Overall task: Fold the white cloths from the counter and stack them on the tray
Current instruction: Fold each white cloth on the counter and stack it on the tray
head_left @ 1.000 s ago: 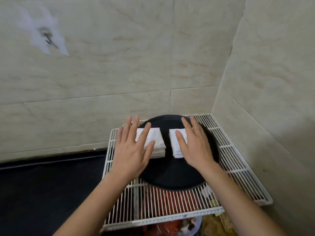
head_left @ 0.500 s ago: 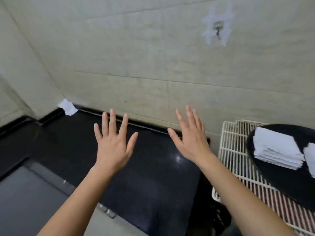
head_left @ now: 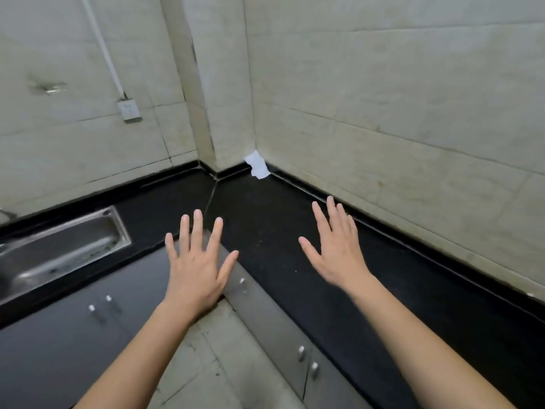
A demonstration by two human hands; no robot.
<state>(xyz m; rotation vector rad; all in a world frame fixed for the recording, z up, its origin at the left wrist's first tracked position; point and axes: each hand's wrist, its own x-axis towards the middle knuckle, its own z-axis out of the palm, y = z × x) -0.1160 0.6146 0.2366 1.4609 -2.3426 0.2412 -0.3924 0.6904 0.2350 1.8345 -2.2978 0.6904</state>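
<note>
head | black counter [head_left: 265, 228] bends in an L along two tiled walls [head_left: 383, 98], inner front edge beneath my left hand [head_left: 196, 267] | right hand [head_left: 336, 255] over the counter; both spread, fingers straight, holding nothing | one white cloth [head_left: 257, 165] upper centre in the wall corner, well apart from both | one steel sink [head_left: 59, 249], left

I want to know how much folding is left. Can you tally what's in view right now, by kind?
white cloth: 1
hands: 2, left hand and right hand, both empty
sink: 1
wall socket: 1
Total: 5
</note>
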